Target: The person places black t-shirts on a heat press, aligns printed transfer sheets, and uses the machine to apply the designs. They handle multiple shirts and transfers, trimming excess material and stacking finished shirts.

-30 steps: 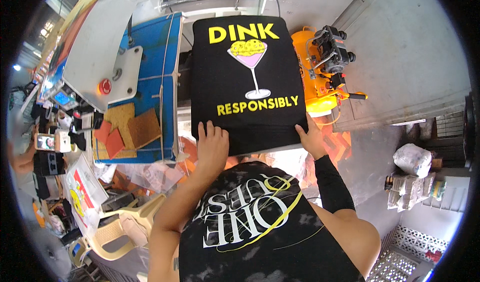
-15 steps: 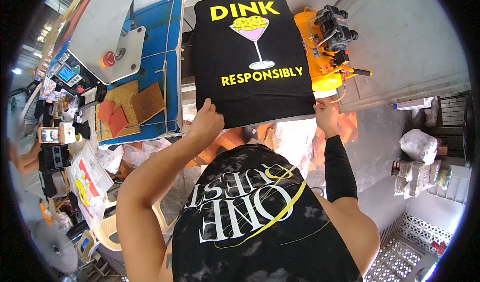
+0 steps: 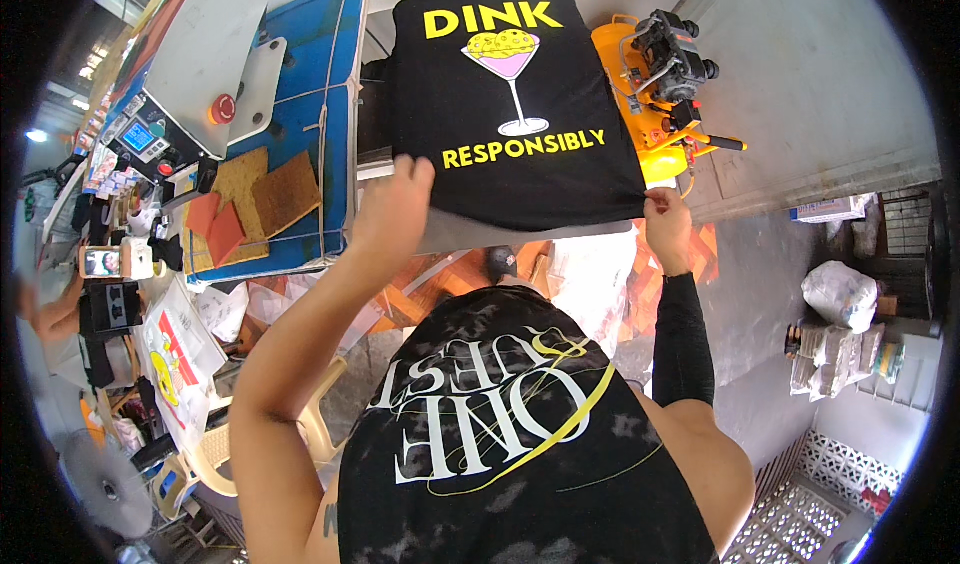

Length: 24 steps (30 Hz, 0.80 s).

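A black T-shirt with yellow lettering and a printed cocktail glass is spread over a flat platen, whose grey front edge shows under the hem. At the shirt's lower left corner is my left hand, slightly blurred, its fingers closed on the cloth. The lower right corner of the shirt is pinched between the thumb and fingers of my right hand. Between the two hands the hem sags in a shallow curve.
Left of the platen stands a blue bench with a heat press, its red button and brown and red pads. An orange air compressor sits close on the right. A fan and plastic chair are lower left.
Both hands have moved, the left up and leftward, the right slightly up and rightward. The hem has risen, baring more of the platen's front edge. The print lies about where it was.
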Tool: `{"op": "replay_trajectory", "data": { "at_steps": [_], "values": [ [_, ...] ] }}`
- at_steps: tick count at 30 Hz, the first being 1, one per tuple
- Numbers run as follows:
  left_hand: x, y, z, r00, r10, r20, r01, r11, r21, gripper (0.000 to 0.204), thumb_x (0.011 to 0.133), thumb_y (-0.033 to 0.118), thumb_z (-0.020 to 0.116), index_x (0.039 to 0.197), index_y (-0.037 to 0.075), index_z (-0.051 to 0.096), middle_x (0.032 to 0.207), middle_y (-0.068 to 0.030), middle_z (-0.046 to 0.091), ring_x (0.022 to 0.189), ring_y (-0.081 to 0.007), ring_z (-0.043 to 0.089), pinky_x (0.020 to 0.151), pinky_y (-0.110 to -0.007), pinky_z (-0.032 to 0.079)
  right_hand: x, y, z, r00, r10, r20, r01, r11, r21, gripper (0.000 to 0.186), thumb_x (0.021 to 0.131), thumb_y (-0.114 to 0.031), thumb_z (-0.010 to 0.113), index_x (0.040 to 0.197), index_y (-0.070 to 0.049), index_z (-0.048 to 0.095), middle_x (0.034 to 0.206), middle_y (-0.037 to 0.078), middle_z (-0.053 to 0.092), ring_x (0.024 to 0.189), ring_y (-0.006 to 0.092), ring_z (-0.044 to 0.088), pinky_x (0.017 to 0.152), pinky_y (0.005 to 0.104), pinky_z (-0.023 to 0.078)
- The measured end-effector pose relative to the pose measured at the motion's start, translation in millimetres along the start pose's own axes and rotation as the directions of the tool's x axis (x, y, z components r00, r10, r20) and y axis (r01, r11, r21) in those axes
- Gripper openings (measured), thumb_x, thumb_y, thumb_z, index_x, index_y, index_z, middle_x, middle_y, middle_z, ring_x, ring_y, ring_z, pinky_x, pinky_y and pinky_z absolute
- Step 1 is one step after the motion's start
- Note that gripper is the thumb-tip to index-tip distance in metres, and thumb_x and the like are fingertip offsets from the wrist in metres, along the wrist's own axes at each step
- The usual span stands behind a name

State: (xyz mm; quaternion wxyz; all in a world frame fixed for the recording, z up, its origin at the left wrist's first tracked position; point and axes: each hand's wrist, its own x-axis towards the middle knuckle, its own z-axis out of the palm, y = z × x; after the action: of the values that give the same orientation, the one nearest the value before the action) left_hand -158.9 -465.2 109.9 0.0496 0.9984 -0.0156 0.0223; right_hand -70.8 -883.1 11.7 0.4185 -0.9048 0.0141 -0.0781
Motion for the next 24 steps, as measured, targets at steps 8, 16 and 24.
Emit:
{"op": "replay_trajectory", "data": {
  "at_steps": [8,16,24],
  "values": [
    [91,-26,-83,0.833,-0.531,-0.156,0.018,0.308,-0.951,0.033,0.087,-0.005,0.061,0.118,0.003,0.067,0.097,-0.0083,0.07,0.086,-0.0177,0.067,0.076,-0.027,0.05,60,-86,-19,0.97,-0.155,-0.19,0.207,0.932,0.297,0.014,0.092,0.004,0.059,0.097,0.004,0.072,0.095,0.005,0.071,0.088,0.0108,0.065,0.079,0.0247,0.051],
    [159,-92,-186,0.985,-0.078,-0.153,0.073,0.997,-0.037,0.035,0.077,-0.006,0.073,0.109,0.007,0.076,0.101,-0.0206,0.075,0.091,-0.0336,0.073,0.085,-0.043,0.056,196,-130,-30,0.744,-0.667,0.04,0.622,0.67,-0.406,0.03,0.077,-0.006,0.079,0.103,-0.004,0.066,0.105,0.018,0.066,0.093,0.0413,0.068,0.079,0.0479,0.055],
    [235,-160,-265,0.717,-0.4,-0.571,0.375,0.912,-0.168,0.025,0.087,0.022,0.066,0.107,0.01,0.076,0.106,-0.0234,0.073,0.102,-0.0393,0.071,0.091,-0.048,0.054,355,-241,-125,0.873,-0.374,-0.313,0.263,0.901,-0.343,0.034,0.085,-0.011,0.059,0.112,-0.015,0.08,0.102,0.018,0.076,0.097,0.0313,0.074,0.087,0.039,0.059]
  ]
}}
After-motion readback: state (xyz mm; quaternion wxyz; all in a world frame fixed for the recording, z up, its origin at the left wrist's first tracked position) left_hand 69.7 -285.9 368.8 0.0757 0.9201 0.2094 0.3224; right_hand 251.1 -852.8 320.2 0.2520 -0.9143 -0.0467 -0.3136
